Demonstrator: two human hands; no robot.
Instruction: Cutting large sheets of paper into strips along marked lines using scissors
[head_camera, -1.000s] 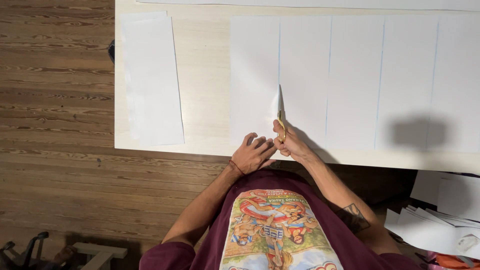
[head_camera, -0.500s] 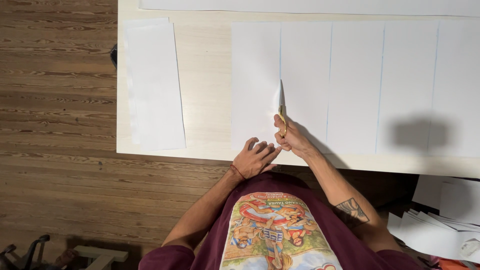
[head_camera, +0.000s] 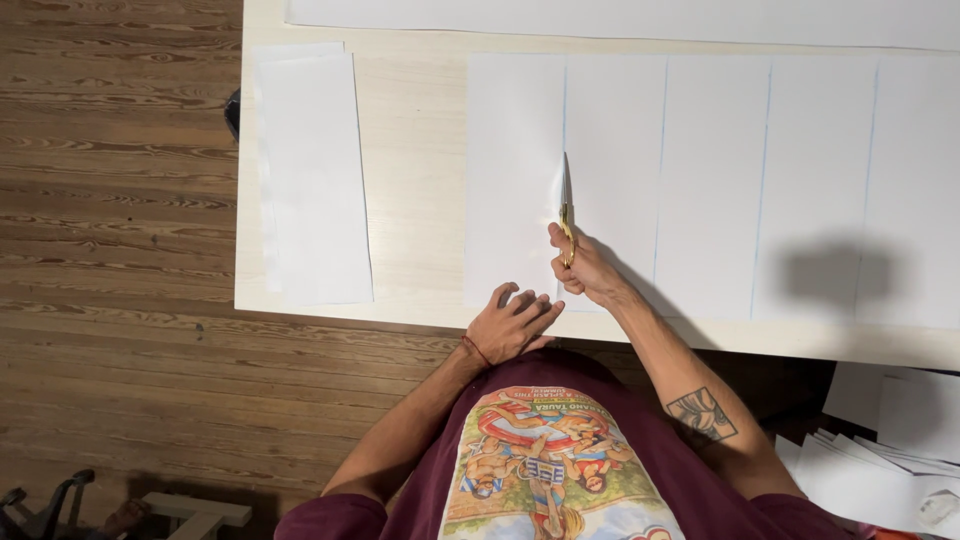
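**A:** While you're on the head view, run it down for me, big to small.

**B:** Pale wood worktop (head_camera: 420, 150) over a plank floor (head_camera: 110, 200). Long white sheet (head_camera: 600, 18) along the far edge. Main item: wide white paper sheet (head_camera: 715, 180), ruled with faint blue vertical lines into panels, running from mid-worktop to the right edge and nearly reaching the near edge. Separate cut strip (head_camera: 315, 175) lies well apart, at the left edge. Stack of loose paper (head_camera: 880, 450) sits below the worktop, off the near right corner.

**A:** Handling?

**B:** My read: thin, light, floppy, slides easily on the smooth wood, tears or creases if dragged. Best pinned flat by a palm near the near edge, just beside the cut line, not lifted by a corner.

**A:** Tool?

**B:** Gold-handled scissors (head_camera: 566, 205), blades pointing toward the far edge, sitting on the leftmost blue line. Blades look almost closed, tips together.

**A:** Hands?

**B:** Right hand (head_camera: 585, 270) has its fingers curled tight through the scissor loops, gripping them. Left hand (head_camera: 512, 325) rests at the near edge, fingers (head_camera: 525, 305) loosely spread, tips touching the bottom of the leftmost panel or just on the worktop lip; can't tell which. It holds nothing.

**A:** Cut state?

**B:** Slit appears to run from the near edge up to the blades; rest of that line looks uncut.
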